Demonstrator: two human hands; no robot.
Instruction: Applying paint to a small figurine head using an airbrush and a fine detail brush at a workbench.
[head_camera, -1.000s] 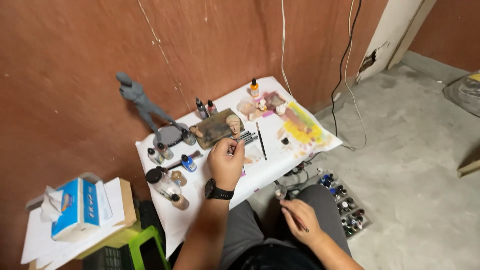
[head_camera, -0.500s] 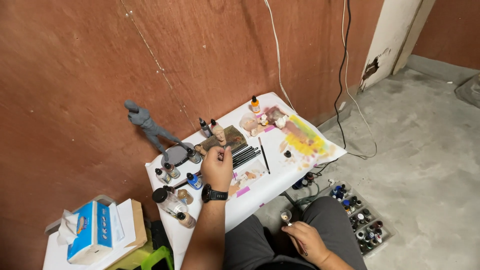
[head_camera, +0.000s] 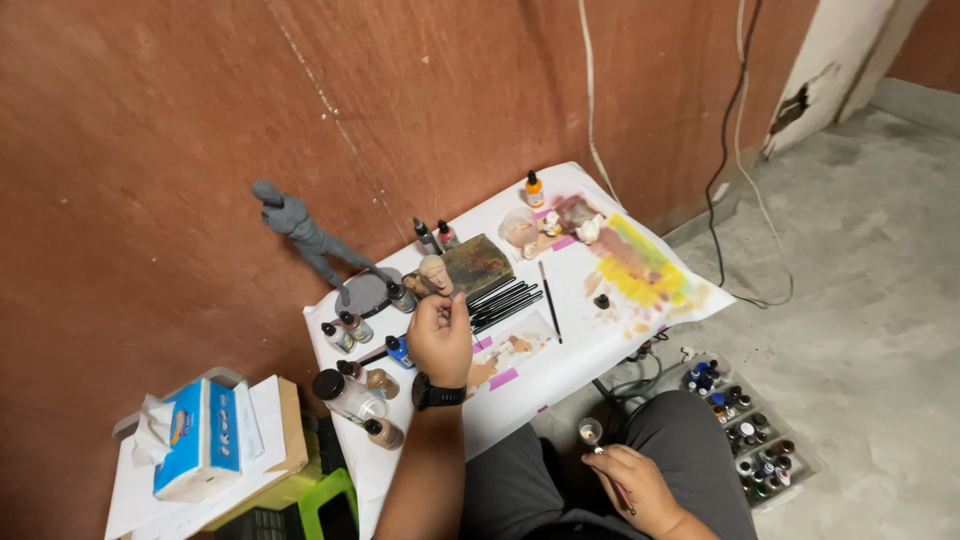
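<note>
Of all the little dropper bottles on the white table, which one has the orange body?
The orange bottle standing alone at the table's far edge by the wall, beside the clear cup. The other bottles cluster near the left hand and are dark, blue or tan.

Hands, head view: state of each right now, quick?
Left hand: closed on the small painted head, held over the table.
Right hand: closed on a thin brush, by the lap.

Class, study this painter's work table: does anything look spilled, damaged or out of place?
Yes. Yellow and pink paint smears stain the white table cover at its right end. The wall corner shows chipped plaster. The bottles stand upright; nothing looks spilled.
</note>
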